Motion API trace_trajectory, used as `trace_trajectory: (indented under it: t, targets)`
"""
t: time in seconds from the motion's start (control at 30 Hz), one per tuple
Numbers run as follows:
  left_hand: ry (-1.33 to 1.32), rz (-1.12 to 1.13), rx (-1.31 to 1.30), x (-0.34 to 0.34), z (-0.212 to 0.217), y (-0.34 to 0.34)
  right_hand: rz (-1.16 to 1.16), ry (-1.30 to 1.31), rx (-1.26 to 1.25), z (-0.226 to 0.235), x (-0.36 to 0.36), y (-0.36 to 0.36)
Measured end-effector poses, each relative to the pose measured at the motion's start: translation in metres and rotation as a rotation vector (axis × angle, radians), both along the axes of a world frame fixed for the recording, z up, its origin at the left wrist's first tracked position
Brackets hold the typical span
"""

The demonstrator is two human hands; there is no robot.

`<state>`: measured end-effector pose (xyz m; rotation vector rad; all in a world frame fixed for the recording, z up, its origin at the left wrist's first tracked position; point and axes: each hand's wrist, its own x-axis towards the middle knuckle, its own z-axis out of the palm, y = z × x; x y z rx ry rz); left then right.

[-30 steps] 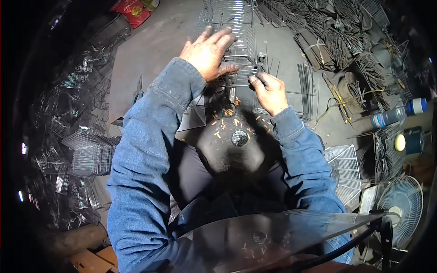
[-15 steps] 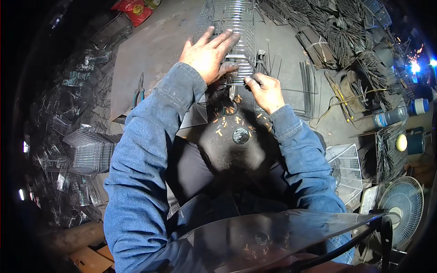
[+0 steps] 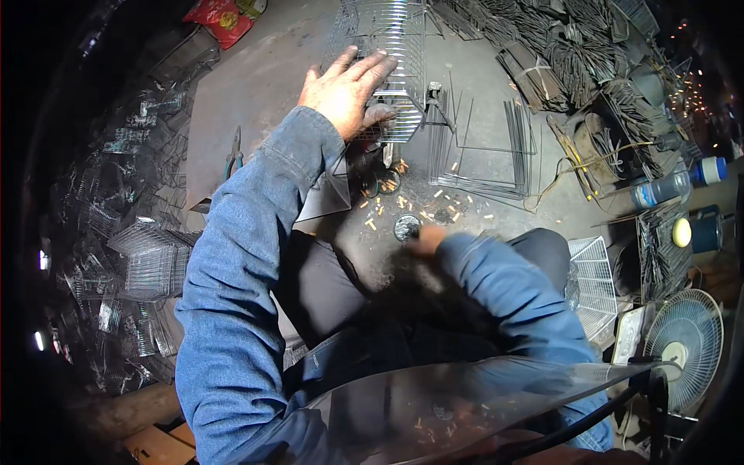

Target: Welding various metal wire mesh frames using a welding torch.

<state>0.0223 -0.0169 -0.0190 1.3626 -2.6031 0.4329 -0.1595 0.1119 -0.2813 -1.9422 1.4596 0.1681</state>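
Note:
My left hand (image 3: 341,97) lies with fingers spread over a wire mesh basket (image 3: 404,70) at the top middle, its thumb by the near end. The basket's silvery bars catch the light. My right hand (image 3: 425,240) is smeared by motion and partly in shadow, so its fingers cannot be read. Right beside it, on the floor between my knees, is a small round dark-rimmed container (image 3: 406,227) with greyish contents. Under the basket's near end a metal support (image 3: 388,155) shows in part. A clear curved visor (image 3: 465,399) crosses the lower view.
Pliers (image 3: 233,157) lie on a metal sheet (image 3: 225,101) at left. Butts litter the floor. Bent wire rods (image 3: 515,155) lie right of the basket. Wire bundles (image 3: 577,50), a bottle (image 3: 661,192) and a fan (image 3: 682,345) stand farther right. Stacked wire baskets (image 3: 159,263) fill the left. Sparks fly far right.
My right hand has left the basket's near end and moved down toward me, to the round container. My left hand stays on the basket. The bright flash at far right has gone; scattered sparks show.

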Motion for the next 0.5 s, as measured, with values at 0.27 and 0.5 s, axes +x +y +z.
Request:
trace_trajectory:
  t: [0.27, 0.5]
  targets:
    - [0.017, -0.009, -0.020, -0.006, -0.002, -0.001, -0.032, -0.188, 0.278, -0.021, 0.001, 0.072]
    - [0.058, -0.050, -0.059, -0.006, -0.002, -0.004, -0.412, -0.943, 0.215, 0.231, -0.087, 0.108]
